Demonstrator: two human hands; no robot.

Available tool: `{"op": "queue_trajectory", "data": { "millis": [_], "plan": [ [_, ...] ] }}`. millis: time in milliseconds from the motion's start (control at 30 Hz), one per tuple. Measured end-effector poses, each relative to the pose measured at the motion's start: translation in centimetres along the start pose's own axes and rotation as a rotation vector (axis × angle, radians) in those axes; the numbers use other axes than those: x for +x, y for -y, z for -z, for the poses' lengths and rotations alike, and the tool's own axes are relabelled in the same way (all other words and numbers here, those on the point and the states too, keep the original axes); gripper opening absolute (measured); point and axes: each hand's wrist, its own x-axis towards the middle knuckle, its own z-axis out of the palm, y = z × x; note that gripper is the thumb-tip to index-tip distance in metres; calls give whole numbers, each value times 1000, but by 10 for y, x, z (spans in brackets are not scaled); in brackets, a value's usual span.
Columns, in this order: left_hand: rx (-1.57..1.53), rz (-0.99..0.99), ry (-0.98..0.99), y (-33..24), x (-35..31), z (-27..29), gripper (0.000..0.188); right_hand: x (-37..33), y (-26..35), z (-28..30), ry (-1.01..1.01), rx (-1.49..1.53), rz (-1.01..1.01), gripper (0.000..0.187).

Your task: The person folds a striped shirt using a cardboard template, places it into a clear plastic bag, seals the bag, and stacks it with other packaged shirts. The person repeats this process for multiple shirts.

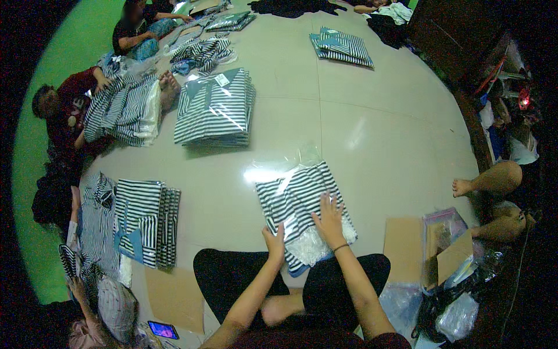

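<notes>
A folded black-and-white striped garment (pixel 299 192) in a clear plastic bag lies on the floor in front of my crossed legs. White lace (pixel 311 245) shows at its near end, with a bit of blue cloth below. My right hand (pixel 329 222) rests flat on the garment's right side, fingers spread. At its near left edge is my left hand (pixel 275 243), thumb and fingers apart, touching the edge. Clear film sticks out past the far end of the garment and catches the light.
Bagged striped garments form a stack (pixel 215 110) ahead left, another (pixel 148 221) at left and a third (pixel 342 47) far off. Co-workers sit along the left, one handling a striped garment (pixel 119 110). Right of me are an open cardboard box (pixel 453 256) and another person's bare legs (pixel 494 177).
</notes>
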Motion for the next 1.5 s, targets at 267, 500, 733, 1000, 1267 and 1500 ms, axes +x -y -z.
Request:
{"op": "queue_trajectory", "data": {
  "millis": [267,500,733,1000,1267,1500],
  "plan": [
    [210,-100,-174,-12,9,-5,44,5,-65,-18,76,434,-342,53],
    [250,-62,-20,-13,35,12,44,-8,-81,-15,92,936,-557,24],
    [456,-447,-229,-21,67,15,37,-8,-73,-30,171,611,-645,26],
    [483,-193,93,0,48,70,33,-43,-87,-52,136,658,-532,23],
    [287,-123,82,-14,58,79,25,-51,-72,-45,75,1002,-771,17],
    [30,205,336,-8,48,113,24,-89,-71,-27,325,682,-721,19]
  ]
}}
